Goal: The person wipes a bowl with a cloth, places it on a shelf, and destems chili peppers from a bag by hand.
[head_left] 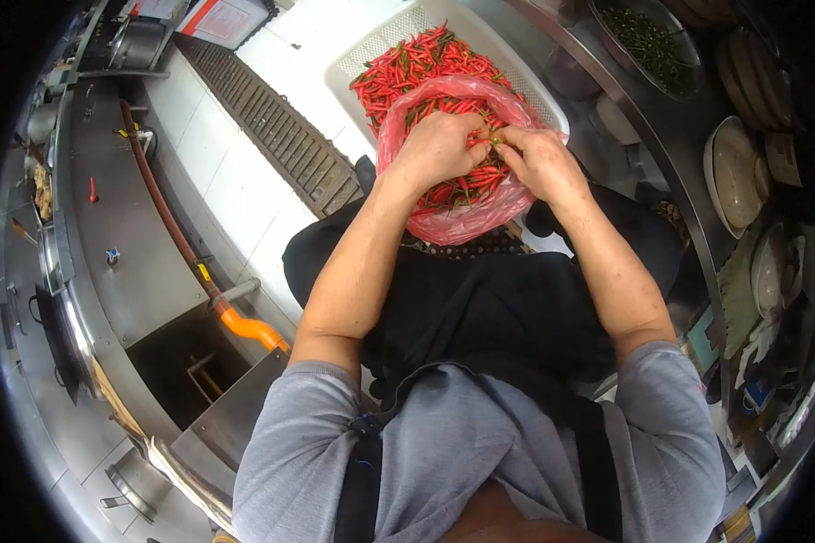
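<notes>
My left hand [443, 147] is closed, its fingers curled round a red chili pepper [482, 141]. Thumb and fingers of my right hand [545, 163] pinch the same pepper at its greenish stem end. Both hands are over an open pink plastic bag [462, 226] holding many red chilies with green stems. Behind and partly under the bag, a white perforated basket [551, 101] holds a large heap of loose red chilies [417, 68]. The bag's near side hangs close to my lap.
A floor drain grate [276, 127] runs along the white tiles to the left. Beyond it stands a steel counter [131, 208] with an orange pipe [249, 328]. On the right, a steel shelf carries a bowl of green pieces [647, 45] and stacked bowls [736, 176].
</notes>
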The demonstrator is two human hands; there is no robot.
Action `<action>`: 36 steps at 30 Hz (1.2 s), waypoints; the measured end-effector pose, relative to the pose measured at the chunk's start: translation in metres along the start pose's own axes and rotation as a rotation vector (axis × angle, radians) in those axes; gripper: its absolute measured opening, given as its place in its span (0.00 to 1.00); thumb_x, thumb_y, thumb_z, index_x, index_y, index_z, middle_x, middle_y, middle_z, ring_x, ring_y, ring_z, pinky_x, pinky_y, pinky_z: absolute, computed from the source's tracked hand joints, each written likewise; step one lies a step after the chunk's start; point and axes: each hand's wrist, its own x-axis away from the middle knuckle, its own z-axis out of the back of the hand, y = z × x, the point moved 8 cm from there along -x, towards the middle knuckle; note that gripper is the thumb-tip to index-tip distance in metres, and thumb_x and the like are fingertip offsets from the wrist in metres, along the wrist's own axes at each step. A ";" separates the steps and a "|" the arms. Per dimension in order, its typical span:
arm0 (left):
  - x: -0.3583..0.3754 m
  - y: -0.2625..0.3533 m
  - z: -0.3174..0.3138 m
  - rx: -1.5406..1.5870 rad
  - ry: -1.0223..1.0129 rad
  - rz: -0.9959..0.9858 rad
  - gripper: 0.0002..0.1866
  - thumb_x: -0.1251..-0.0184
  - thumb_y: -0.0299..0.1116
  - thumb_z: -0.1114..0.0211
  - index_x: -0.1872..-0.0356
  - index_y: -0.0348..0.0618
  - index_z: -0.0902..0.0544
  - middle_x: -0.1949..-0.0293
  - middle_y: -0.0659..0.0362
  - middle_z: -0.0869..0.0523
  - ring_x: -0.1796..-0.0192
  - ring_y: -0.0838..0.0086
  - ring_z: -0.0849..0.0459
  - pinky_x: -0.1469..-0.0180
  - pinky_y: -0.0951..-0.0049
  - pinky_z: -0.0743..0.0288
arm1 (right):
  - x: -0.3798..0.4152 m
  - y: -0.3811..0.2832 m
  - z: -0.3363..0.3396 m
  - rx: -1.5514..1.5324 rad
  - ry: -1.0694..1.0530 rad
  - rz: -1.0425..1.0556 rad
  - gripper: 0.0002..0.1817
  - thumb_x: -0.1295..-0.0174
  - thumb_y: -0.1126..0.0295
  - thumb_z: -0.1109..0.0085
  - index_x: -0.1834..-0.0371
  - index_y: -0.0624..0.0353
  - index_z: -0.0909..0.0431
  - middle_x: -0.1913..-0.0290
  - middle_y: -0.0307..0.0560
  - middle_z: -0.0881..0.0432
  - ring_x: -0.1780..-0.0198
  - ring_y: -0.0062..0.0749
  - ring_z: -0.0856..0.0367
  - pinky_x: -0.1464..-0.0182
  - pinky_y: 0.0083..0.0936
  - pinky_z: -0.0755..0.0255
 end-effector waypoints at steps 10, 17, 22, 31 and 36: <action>-0.002 0.004 0.003 0.147 -0.012 -0.069 0.09 0.41 0.33 0.31 0.61 0.43 0.15 0.73 0.52 0.14 0.71 0.61 0.15 0.66 0.63 0.24 | 0.007 0.037 -0.023 -0.567 -0.200 -0.389 0.08 0.33 0.68 0.43 0.65 0.63 0.22 0.76 0.43 0.19 0.80 0.28 0.23 0.77 0.26 0.32; -0.006 0.014 0.009 0.227 -0.038 -0.035 0.09 0.40 0.34 0.32 0.62 0.42 0.15 0.69 0.51 0.13 0.67 0.59 0.13 0.64 0.65 0.21 | 0.009 0.039 -0.020 -0.926 -0.154 -0.440 0.07 0.30 0.68 0.45 0.59 0.62 0.23 0.76 0.36 0.22 0.84 0.13 0.34 0.81 0.13 0.41; -0.005 0.018 0.007 0.143 0.070 -0.078 0.08 0.41 0.32 0.33 0.63 0.41 0.14 0.69 0.49 0.13 0.66 0.55 0.14 0.62 0.60 0.21 | 0.009 0.039 -0.017 -0.950 -0.102 -0.431 0.08 0.30 0.69 0.45 0.58 0.62 0.23 0.75 0.36 0.23 0.84 0.13 0.35 0.81 0.13 0.42; -0.006 -0.022 0.015 0.214 0.202 0.120 0.09 0.39 0.35 0.33 0.67 0.40 0.14 0.75 0.54 0.15 0.72 0.64 0.16 0.67 0.65 0.24 | 0.004 0.024 -0.006 -0.795 -0.044 -0.345 0.09 0.30 0.72 0.47 0.53 0.65 0.22 0.74 0.38 0.21 0.83 0.16 0.30 0.81 0.17 0.36; 0.003 -0.035 0.017 1.197 0.095 0.472 0.09 0.32 0.37 0.39 0.67 0.42 0.21 0.75 0.64 0.22 0.78 0.82 0.27 0.81 0.82 0.40 | 0.010 0.005 0.086 -0.741 0.394 -0.180 0.10 0.35 0.73 0.40 0.53 0.66 0.18 0.69 0.45 0.14 0.76 0.18 0.21 0.74 0.16 0.28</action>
